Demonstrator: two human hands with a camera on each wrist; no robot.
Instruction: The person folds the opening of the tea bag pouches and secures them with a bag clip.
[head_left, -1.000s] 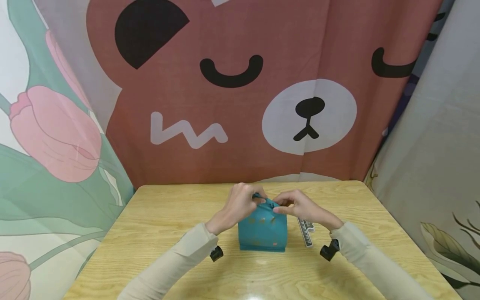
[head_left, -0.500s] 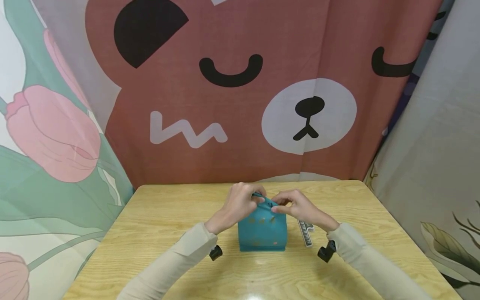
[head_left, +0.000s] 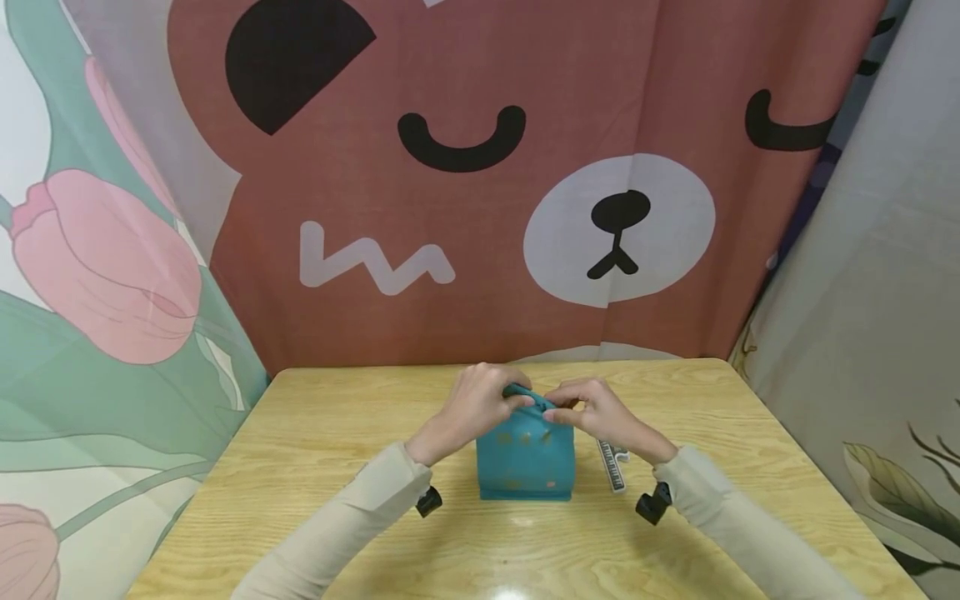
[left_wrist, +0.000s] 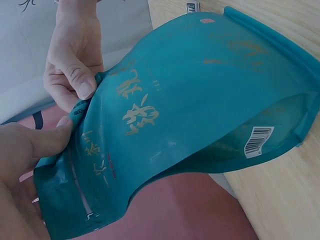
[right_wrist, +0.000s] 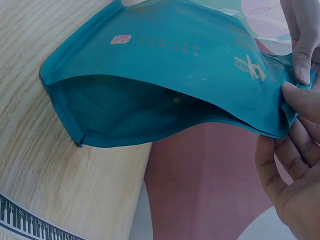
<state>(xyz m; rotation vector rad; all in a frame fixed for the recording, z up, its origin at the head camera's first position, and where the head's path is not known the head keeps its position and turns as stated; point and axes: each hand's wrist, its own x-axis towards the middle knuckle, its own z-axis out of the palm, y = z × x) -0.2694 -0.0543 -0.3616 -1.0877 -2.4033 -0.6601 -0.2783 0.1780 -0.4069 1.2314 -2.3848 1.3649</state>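
A teal stand-up pouch (head_left: pixel 525 467) with gold lettering stands on the table between the two hands. My left hand (head_left: pixel 474 406) pinches its top edge on the left, thumb toward me. On the other side, my right hand (head_left: pixel 603 417) pinches the top right corner between thumb and fingers. In the left wrist view the pouch (left_wrist: pixel 165 100) shows a zip strip near its top and a barcode on the side fold. From the right wrist view, the side fold of the pouch (right_wrist: pixel 165 55) gapes inward, and the top is bent where the fingers hold it.
A ruler (head_left: pixel 612 468) with dark piano-key markings lies on the wooden table (head_left: pixel 337 500), right of the pouch, partly behind the right hand. Printed curtains (head_left: pixel 375 325) hang along the back and sides. A small black camera is strapped at each wrist.
Both hands keep their grip on the pouch top. The top edge between the hands looks more folded over, and the dark print there has gone from sight.
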